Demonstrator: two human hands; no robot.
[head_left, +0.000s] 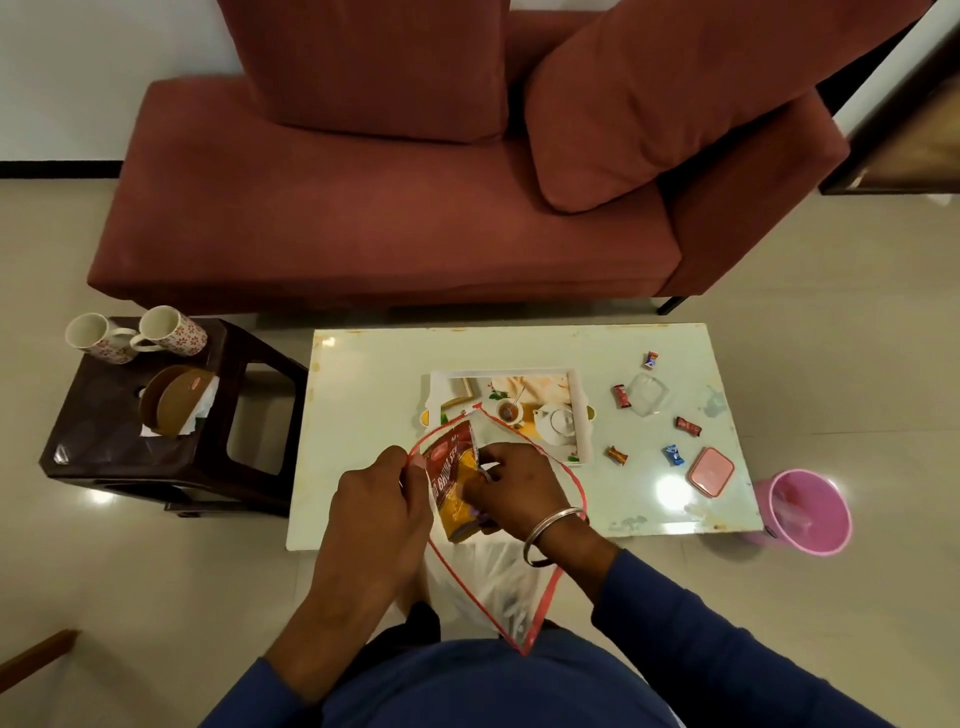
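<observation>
Both of your hands work at the near edge of the surface (374, 364) in the head view. Your left hand (379, 499) pinches the red rim of the clear bag (498, 587). Your right hand (511, 488) has its fingers curled round the snack packet (451, 486), which stands tilted in the mouth of the bag. The bag hangs down below the edge, in front of your lap. Farther on the surface lie a printed tray (435, 387), some wrapped candies (688, 426) and a pink box (710, 470).
</observation>
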